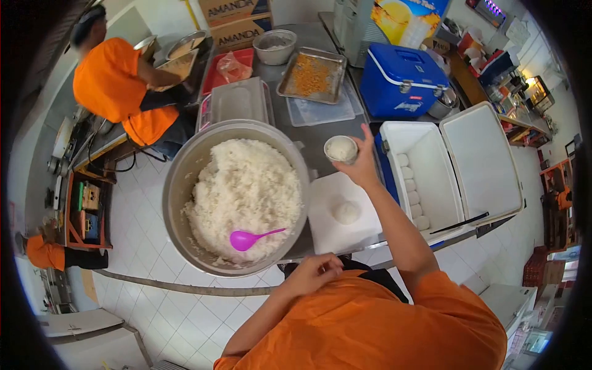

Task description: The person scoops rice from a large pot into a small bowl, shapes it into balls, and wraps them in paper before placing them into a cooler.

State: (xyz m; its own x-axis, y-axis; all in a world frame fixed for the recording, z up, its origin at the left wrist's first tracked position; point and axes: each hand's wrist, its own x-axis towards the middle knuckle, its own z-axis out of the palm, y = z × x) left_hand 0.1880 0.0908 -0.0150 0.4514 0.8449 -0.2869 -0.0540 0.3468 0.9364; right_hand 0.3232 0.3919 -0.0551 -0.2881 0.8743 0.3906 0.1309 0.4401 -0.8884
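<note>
My right hand [362, 161] grips a small cup [341, 149] filled with white rice, its fingers around the side. Below it, a rounded rice mound [346, 213] sits on a white paper sheet [320, 231]. My left hand [316, 273] hovers near my waist, fingers loosely curled and slightly apart, with nothing visible in it. Left of the sheet stands a large metal pot [174, 203] heaped with cooked rice [246, 185]. A purple rice scoop [250, 239] lies on that rice.
A cooler [425, 179] stands right with its lid [484, 163] raised and several white rounded packs inside. Behind are a metal tray [333, 58] with orange crumbs, a shut blue cooler [401, 77] and a bowl [274, 49]. A co-worker [108, 80] handles a tray at left.
</note>
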